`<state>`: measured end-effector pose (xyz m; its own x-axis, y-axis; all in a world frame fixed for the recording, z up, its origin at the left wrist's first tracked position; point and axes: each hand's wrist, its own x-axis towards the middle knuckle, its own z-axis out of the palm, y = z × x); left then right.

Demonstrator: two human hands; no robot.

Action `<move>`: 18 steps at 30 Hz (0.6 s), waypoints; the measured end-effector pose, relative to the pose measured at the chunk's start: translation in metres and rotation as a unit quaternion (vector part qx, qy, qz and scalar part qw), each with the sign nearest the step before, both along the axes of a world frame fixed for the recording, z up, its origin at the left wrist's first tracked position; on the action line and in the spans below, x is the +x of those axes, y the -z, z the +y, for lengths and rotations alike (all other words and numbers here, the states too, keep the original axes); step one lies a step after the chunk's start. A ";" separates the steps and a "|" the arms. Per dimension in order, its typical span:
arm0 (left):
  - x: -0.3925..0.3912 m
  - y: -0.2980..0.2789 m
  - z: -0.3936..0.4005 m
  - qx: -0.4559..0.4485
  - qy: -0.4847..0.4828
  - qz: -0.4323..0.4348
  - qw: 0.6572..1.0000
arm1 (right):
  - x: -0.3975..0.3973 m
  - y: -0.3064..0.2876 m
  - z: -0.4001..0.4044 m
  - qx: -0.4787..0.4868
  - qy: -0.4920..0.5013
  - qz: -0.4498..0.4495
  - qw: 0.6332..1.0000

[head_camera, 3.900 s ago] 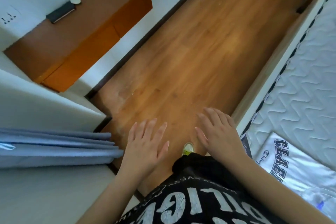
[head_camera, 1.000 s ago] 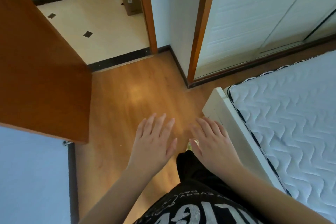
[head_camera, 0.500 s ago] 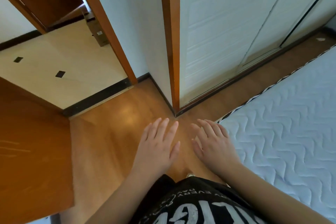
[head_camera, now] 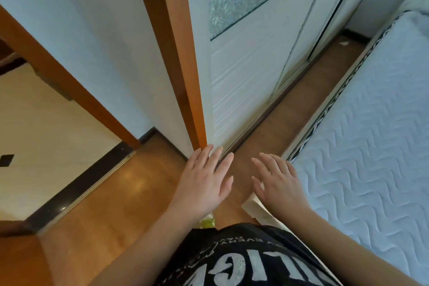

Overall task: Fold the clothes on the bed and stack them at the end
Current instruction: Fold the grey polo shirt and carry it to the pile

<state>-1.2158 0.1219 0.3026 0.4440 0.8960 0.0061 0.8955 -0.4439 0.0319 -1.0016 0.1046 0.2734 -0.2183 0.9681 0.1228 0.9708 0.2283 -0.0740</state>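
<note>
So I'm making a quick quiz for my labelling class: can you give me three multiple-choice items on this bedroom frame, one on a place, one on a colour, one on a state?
1. Where does the mattress lie relative to the person's hands?
A. to their right
B. to their left
C. behind the door frame

2. What colour is the person's printed shirt?
A. red
B. black
C. yellow

3. In what state are the left hand and right hand?
A. gripping clothes
B. clenched fists
C. open, holding nothing

Key: 1 A, the quilted surface fills the right side; 2 B, black cloth with pale lettering; 3 C, fingers are straight and spread above the wooden floor.
</note>
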 end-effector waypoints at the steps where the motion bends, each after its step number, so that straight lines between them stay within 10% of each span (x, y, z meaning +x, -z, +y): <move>1: -0.003 -0.005 0.013 0.001 0.014 -0.004 1.000 | -0.004 -0.002 0.009 0.001 0.019 0.001 1.000; 18: 0.078 -0.016 0.192 -0.020 0.148 -0.008 0.989 | 0.036 -0.012 0.119 -0.009 0.234 0.002 0.972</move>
<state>-1.1381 0.3137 0.3183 0.6869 0.7266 -0.0171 0.7258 -0.6845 0.0684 -0.9654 0.2236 0.2858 0.2475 0.9633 0.1043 0.9676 -0.2403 -0.0774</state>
